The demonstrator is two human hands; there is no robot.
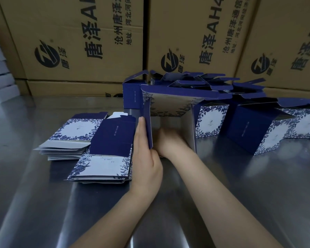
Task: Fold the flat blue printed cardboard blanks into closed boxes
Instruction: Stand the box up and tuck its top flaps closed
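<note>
A blue printed box lies on its side on the steel table, its open end toward me and its grey inside showing. My left hand lies flat with straight fingers against the outside of its left wall. Inside the box, my right hand reaches toward the bottom; its fingers are blurred and partly hidden. Two stacks of flat blanks lie left of the box, the second stack further left.
Several erected blue boxes with open top flaps stand behind and to the right. Large brown shipping cartons wall off the back. The steel table extends in front and to the right. White items are stacked at far left.
</note>
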